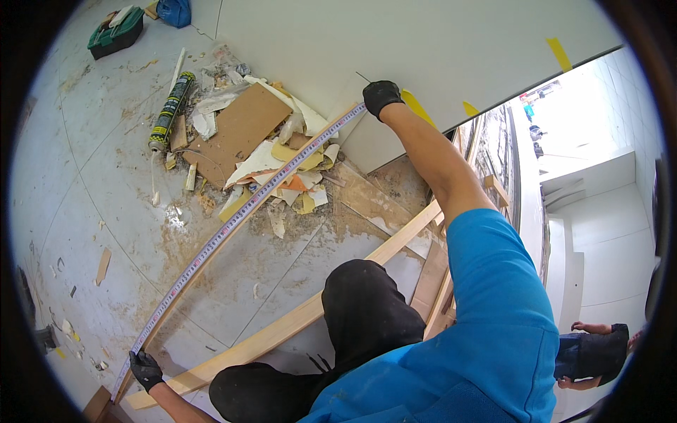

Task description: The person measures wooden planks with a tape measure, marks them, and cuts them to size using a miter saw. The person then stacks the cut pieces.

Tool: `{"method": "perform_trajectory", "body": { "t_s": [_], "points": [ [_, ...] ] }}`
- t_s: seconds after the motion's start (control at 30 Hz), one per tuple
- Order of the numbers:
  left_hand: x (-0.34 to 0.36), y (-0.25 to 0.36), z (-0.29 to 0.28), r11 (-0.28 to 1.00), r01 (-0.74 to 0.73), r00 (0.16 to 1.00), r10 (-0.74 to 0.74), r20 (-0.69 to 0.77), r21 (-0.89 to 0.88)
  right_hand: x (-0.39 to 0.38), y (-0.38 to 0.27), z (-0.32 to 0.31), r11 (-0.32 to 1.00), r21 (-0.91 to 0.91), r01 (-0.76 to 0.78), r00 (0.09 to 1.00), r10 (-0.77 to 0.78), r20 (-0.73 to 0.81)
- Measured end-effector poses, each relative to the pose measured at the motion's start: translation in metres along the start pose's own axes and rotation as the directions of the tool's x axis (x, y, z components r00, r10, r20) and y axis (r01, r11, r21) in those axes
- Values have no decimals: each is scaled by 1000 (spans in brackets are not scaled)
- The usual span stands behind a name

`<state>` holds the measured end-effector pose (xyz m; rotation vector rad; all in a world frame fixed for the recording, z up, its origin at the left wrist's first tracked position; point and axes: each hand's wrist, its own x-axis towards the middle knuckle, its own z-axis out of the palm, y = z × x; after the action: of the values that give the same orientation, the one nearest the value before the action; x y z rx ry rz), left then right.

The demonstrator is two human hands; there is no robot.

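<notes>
A long white tape measure (224, 234) is stretched along a narrow wooden strip (194, 278), running from lower left to upper middle. My left hand (146, 370), in a black glove, is closed around the strip and tape near their lower left end. Far up, with the arm reaching out, my right hand (381, 97) is gloved too and closed at the tape's other end, beside a large pale panel (303, 42). A thin dark line shows by its fingers; I cannot tell what it is. Below the strip, a longer wooden batten (275, 328) passes by my knees.
Beyond the tape lies a debris heap with a brown board (240, 130) and a foam spray can (171, 111). A green toolbox (116, 32) and a blue bag (173, 12) sit at the far left. Another person (592, 352) stands at the right.
</notes>
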<state>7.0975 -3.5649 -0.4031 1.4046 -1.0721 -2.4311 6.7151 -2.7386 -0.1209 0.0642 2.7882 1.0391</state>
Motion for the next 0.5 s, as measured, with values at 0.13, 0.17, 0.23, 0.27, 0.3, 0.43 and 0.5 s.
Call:
{"method": "perform_trajectory", "body": {
  "t_s": [0.13, 0.17, 0.23, 0.27, 0.3, 0.43, 0.5],
  "points": [
    [4, 2, -7, 1000, 13, 999, -13, 44, -16, 1, -2, 0, 1000, 0, 7, 1000, -7, -2],
    [5, 3, -8, 1000, 19, 999, -19, 33, -19, 2, -2, 0, 1000, 5, 6, 1000, -6, -1],
    [1, -1, 2, 1000, 28, 1000, -28, 6, -1, -2, 1, 3, 1000, 7, -1, 1000, 1, 10],
    [-1, -2, 8, 999, 31, 999, -31, -8, 7, -3, 2, 4, 1000, -7, 0, 1000, 1, 23],
    [-3, -2, 10, 1000, 17, 1000, -17, -20, 2, -3, 2, 2, 1000, -19, 4, 999, -4, 31],
    [-5, -1, 10, 1000, 24, 999, -24, -25, 8, -2, 2, 1, 999, -44, -1, 999, 3, 38],
    [-1, 2, 5, 999, 35, 999, -35, 3, 11, 1, 0, 2, 999, -49, -19, 999, 21, 32]
  ]
}}
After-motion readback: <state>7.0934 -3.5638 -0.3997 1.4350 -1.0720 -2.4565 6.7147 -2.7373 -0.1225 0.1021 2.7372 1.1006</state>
